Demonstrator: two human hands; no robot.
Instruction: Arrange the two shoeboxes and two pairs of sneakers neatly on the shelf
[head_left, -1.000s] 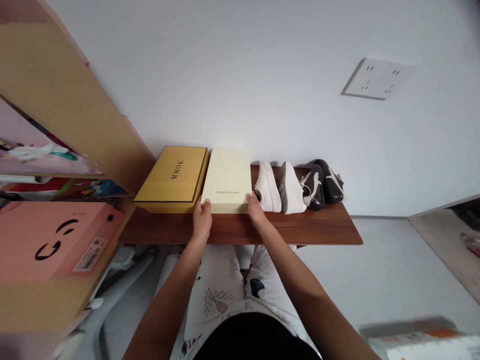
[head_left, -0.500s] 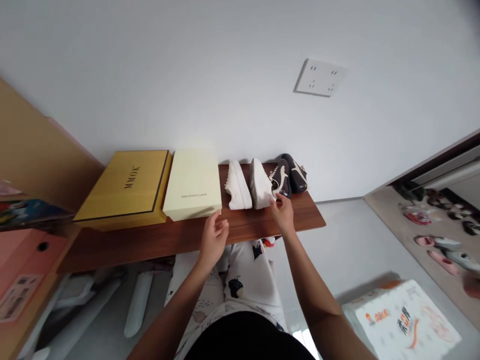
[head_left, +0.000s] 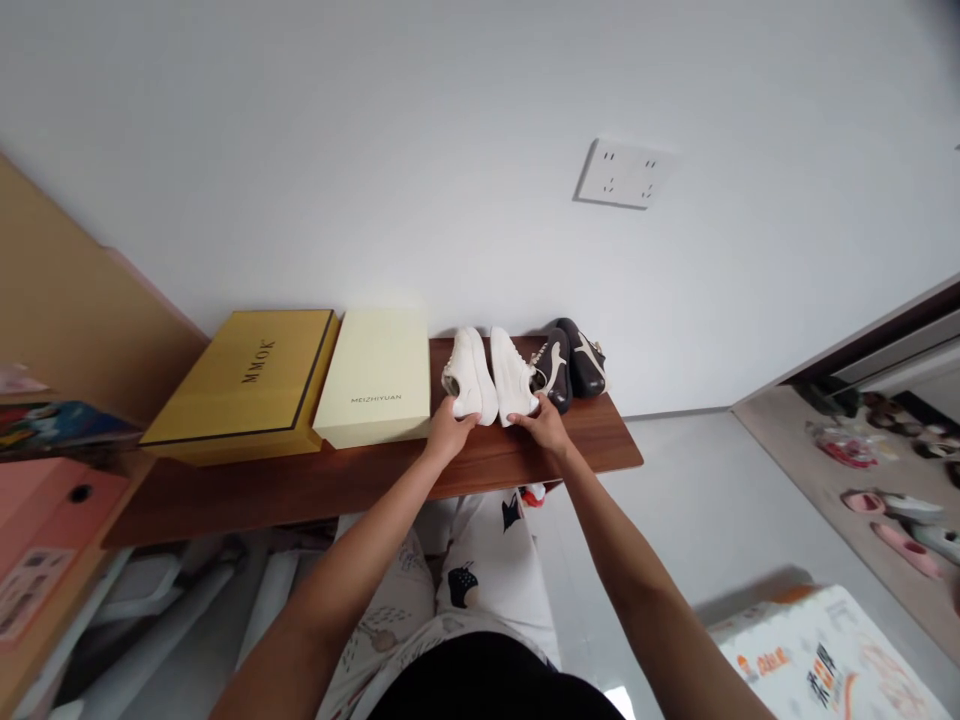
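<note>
Before you, the desk (head_left: 247, 495) looks like smooth, faintly glossy wood. At nine o'clock, your yellow box (head_left: 217, 385) and cream box (head_left: 379, 355) look like smooth card. The white shoes (head_left: 511, 372) look matt, leathery; the socket plate (head_left: 624, 176) at one o'clock, plastic.

Shelf (head_left: 480, 468) in front of wall (head_left: 375, 170). On it, left to right: first box (head_left: 244, 380), second box (head_left: 379, 370) just beside, middle shoe pair (head_left: 466, 378), end shoe pair (head_left: 579, 362). Left hand (head_left: 448, 432) at near end of middle pair's left shoe, right hand (head_left: 546, 425) at near end of its right shoe. Socket panel (head_left: 621, 174) on wall, right side. Third box (head_left: 37, 535) at left edge, nearer. Package (head_left: 825, 655) near right; loose footwear (head_left: 907, 550) beyond, on floor (head_left: 844, 490).
</note>
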